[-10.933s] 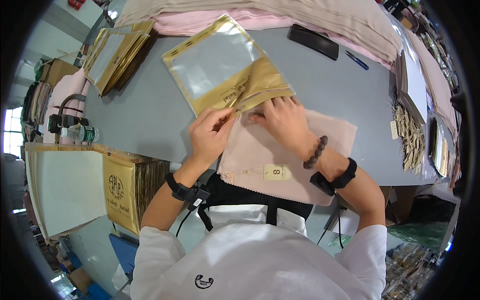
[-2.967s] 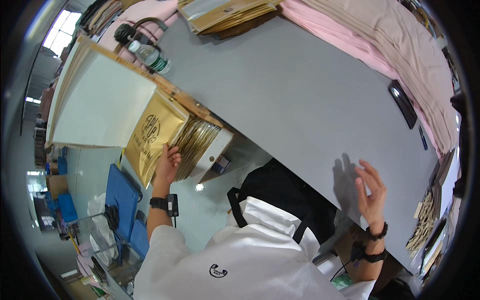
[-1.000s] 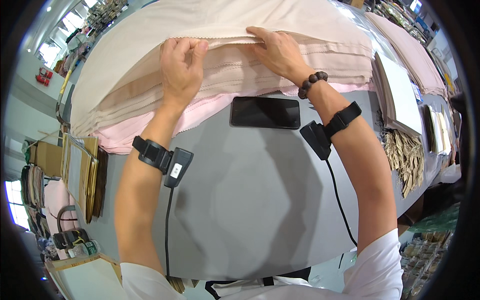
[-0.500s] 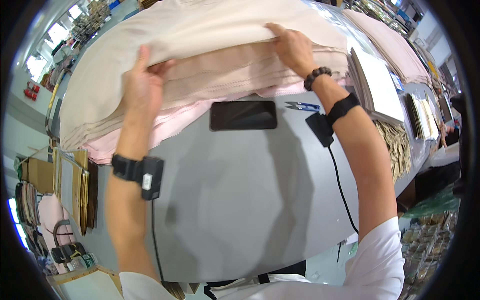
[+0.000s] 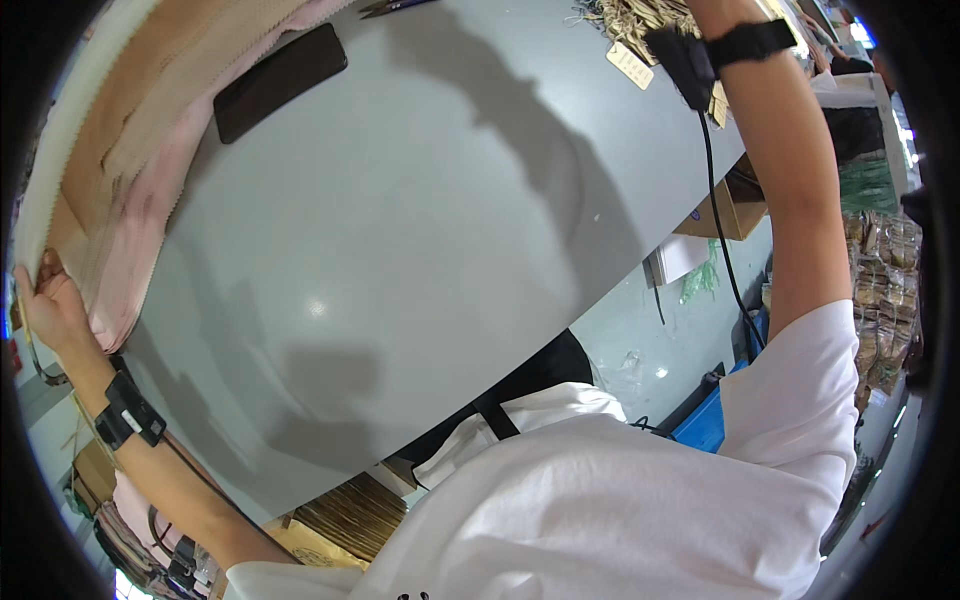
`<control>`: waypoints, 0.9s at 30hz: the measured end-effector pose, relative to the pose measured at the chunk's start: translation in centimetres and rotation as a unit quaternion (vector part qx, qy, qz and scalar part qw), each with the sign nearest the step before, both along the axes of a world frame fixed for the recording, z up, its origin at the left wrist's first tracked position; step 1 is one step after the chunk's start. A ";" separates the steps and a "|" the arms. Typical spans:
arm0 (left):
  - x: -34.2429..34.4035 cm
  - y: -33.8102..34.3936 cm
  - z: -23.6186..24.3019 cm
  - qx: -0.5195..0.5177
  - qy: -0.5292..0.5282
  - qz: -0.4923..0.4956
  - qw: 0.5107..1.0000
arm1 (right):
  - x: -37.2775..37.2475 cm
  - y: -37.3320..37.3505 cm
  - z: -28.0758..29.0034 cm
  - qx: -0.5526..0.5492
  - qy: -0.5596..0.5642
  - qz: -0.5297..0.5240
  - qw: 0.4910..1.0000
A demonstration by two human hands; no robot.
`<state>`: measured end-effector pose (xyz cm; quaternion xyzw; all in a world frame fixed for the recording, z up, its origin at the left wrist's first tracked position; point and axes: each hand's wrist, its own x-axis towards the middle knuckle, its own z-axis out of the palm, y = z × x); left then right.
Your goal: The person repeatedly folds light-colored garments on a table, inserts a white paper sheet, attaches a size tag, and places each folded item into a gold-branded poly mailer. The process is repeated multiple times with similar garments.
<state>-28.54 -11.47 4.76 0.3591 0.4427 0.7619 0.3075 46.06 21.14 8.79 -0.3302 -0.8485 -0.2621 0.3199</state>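
A stack of cream and beige fabric panels (image 5: 90,130) with serrated edges lies at the far left of the grey table (image 5: 400,230). Pink fabric (image 5: 150,240) shows along its near side. At the stack's lower left corner, my left hand (image 5: 58,305) has its fingers curled around the edge of the top cream panel. My right forearm (image 5: 785,150) reaches up past the top edge, so the right hand is out of sight. A black phone (image 5: 280,82) lies beside the stack. Thread snips (image 5: 395,7) are partly visible at the top.
Black wrist devices sit on my left wrist (image 5: 130,410) and right wrist (image 5: 715,55), with cables trailing down. Tan cords with a paper tag (image 5: 630,65) lie at the far right. A cardboard box (image 5: 735,215), a blue bin (image 5: 705,420) and brown paper stacks (image 5: 350,515) are below table level.
The view has swung, so the fabric stack and phone now appear farther left. My left hand has shifted to the stack's left corner. My right hand has left the stack's edge and the picture.
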 end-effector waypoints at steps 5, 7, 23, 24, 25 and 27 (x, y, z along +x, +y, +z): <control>6.2 -1.1 -2.6 0.033 -0.055 0.070 0.995 | 1.3 -7.0 -1.9 -0.096 0.155 0.129 0.975; 9.2 -1.1 -3.4 0.026 -0.075 0.173 0.982 | 2.2 -10.2 -1.5 -0.113 0.172 0.162 0.965; 19.2 1.2 -2.8 0.083 -0.278 0.240 0.927 | 19.1 -15.4 -5.2 -0.221 0.461 0.033 0.859; 18.8 0.7 -2.7 0.091 -0.277 0.261 0.920 | 21.2 -14.2 -5.4 -0.245 0.509 0.023 0.825; 18.3 0.4 -2.9 0.096 -0.274 0.272 0.918 | 23.3 -12.5 -5.8 -0.258 0.534 0.033 0.805; 16.2 -1.3 -3.1 0.087 -0.242 0.298 0.919 | 27.8 -9.2 -6.8 -0.280 0.555 0.022 0.783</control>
